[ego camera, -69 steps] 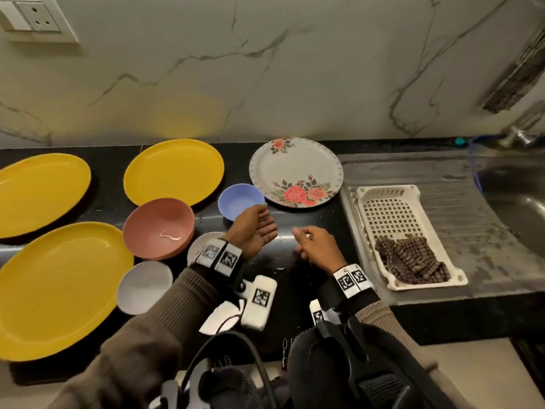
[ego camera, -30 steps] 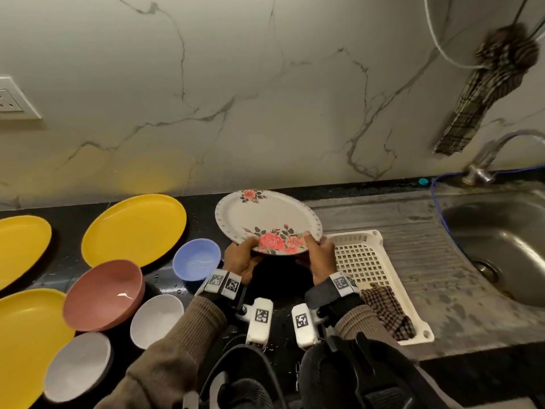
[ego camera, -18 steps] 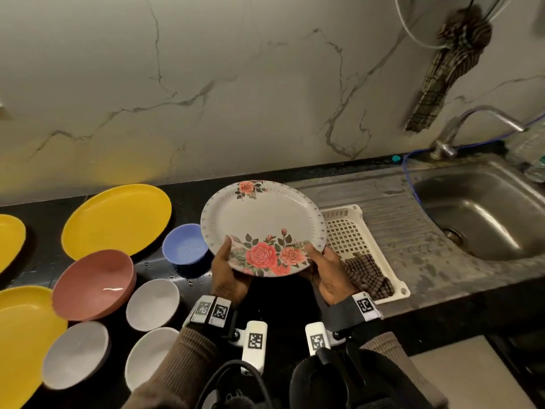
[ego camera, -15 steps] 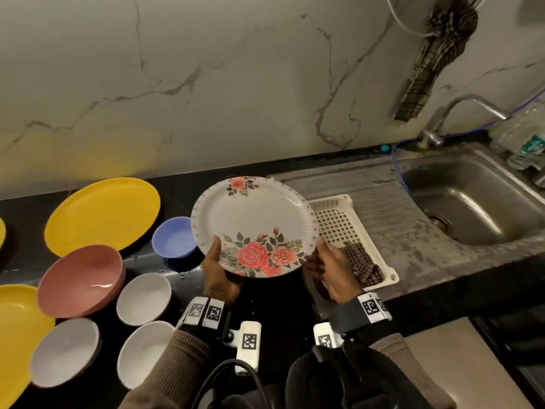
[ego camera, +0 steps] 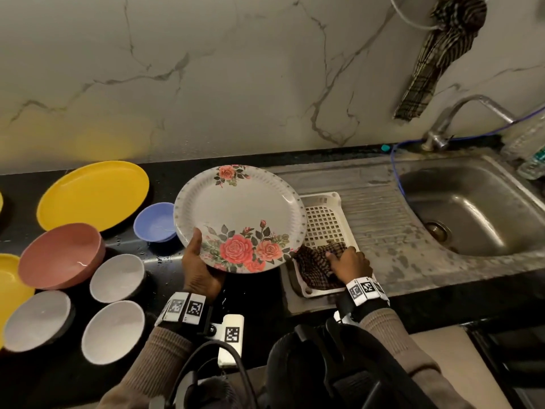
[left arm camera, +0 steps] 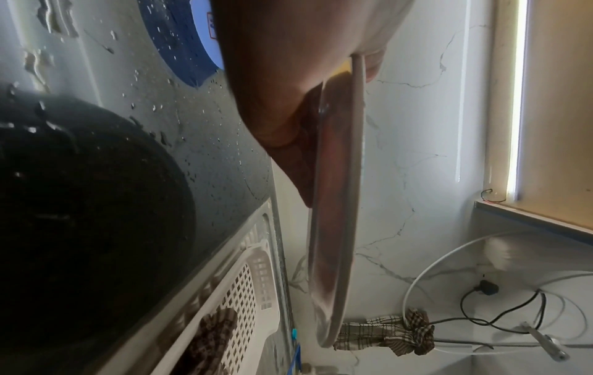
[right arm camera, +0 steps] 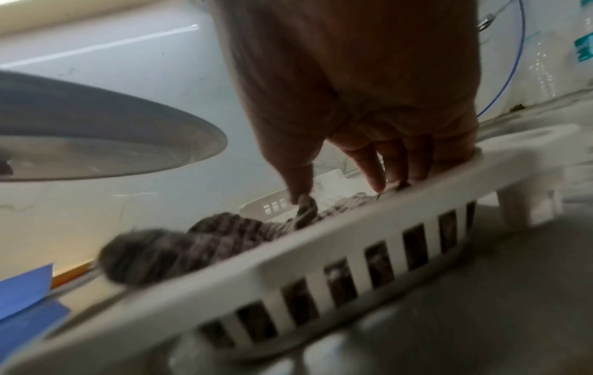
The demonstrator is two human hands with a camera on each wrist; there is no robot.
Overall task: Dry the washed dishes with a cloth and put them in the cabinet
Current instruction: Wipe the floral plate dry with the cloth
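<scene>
Nearest me, three white bowls (ego camera: 113, 332) sit on the wet black table (ego camera: 256, 293) by the person's left sleeve. Just above them the left hand (ego camera: 199, 268) grips the near-left rim of the floral plate (ego camera: 240, 218), thumb on its face and fingers curled beneath, holding it tilted clear of the table; the left wrist view shows the plate edge-on with fingers (left arm camera: 289, 157) pressed against its underside. Beside it the right hand (ego camera: 349, 262) reaches down into the white plastic drain tray (ego camera: 324, 214) on the steel draining board, thumb and fingertips (right arm camera: 373, 177) pinching a fold of the brown checked cloth (ego camera: 314, 268), which lies bunched at the tray's near end. Left of the plate sit a pink bowl (ego camera: 60, 255) and a small blue bowl (ego camera: 154, 221), then a yellow plate (ego camera: 93, 194) farther back. Beyond the tray to the right lies the steel sink (ego camera: 472, 211) with its tap (ego camera: 460, 113), and another checked cloth (ego camera: 436, 51) hangs on the marble wall above.
</scene>
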